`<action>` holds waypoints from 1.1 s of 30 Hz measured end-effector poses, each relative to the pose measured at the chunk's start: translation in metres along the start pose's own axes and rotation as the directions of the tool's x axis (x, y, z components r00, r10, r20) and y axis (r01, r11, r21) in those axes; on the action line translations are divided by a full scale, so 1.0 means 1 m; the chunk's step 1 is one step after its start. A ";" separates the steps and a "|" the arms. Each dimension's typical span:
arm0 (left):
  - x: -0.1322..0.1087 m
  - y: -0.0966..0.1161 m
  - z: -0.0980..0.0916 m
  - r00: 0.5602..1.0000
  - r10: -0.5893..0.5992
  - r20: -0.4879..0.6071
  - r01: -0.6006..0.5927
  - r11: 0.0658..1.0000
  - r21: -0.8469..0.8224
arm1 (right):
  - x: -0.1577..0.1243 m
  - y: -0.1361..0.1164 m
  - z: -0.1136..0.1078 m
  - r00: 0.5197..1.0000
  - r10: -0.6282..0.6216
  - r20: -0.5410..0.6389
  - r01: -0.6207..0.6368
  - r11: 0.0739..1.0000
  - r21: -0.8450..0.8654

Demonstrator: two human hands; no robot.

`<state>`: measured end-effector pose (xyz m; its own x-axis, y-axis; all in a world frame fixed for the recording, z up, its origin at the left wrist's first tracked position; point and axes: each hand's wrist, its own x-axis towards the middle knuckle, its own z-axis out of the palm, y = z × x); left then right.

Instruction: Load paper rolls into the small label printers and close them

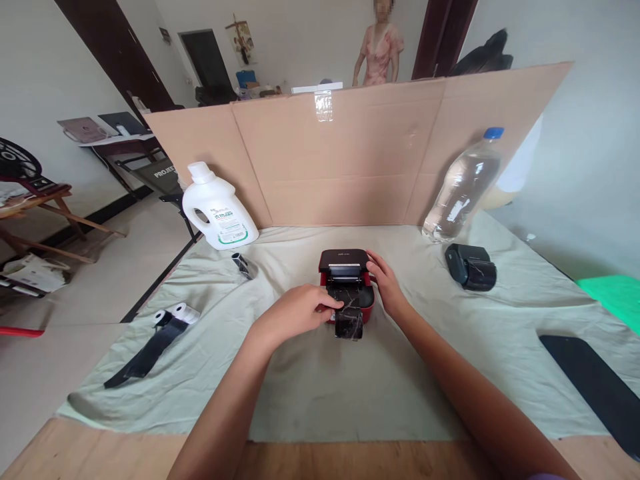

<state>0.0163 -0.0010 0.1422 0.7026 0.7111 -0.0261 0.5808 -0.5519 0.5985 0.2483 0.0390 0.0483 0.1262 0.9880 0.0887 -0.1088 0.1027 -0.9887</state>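
Note:
A small red and black printer [345, 259] stands on the cloth in front of me with its black lid raised. A black paper strip with pale marbled veins [349, 323] comes out over its front edge and curls downward. At the left side of this strip, the fingertips of my left hand [300, 310] are closed, with the index finger lying on the strip; the thumb is partly hidden. My right hand [387, 280] grips the printer's right side near the lid, fingers along its edge. The inside of the printer is partly covered by the strip.
A white detergent bottle [220, 210] and a clear water bottle [465, 190] stand before a cardboard screen [330, 160]. Paper rolls [185, 313], a short dark roll [241, 265], a black device [470, 265] and a dark slab [590, 383] lie around. A person [381, 50] stands behind.

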 end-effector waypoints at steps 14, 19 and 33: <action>0.025 -0.043 0.009 0.877 -0.356 -0.323 0.242 0.908 -0.342 | -0.009 0.028 0.002 0.982 -0.170 0.079 0.166 0.985 0.053; 0.028 -0.052 0.012 0.896 -0.442 -0.039 0.282 0.636 -0.718 | -0.007 0.032 0.003 0.988 -0.127 0.084 0.116 0.985 0.128; -0.019 -0.183 -0.051 0.129 -0.622 -0.772 0.528 0.703 -0.477 | -0.013 0.045 0.003 0.981 -0.194 0.014 0.191 0.974 0.122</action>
<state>-0.1240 0.1089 0.0739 -0.5877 0.7717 0.2429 0.5827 0.1954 0.7889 0.2385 0.0309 0.0029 0.1313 0.9508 0.2805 -0.2022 0.3027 -0.9314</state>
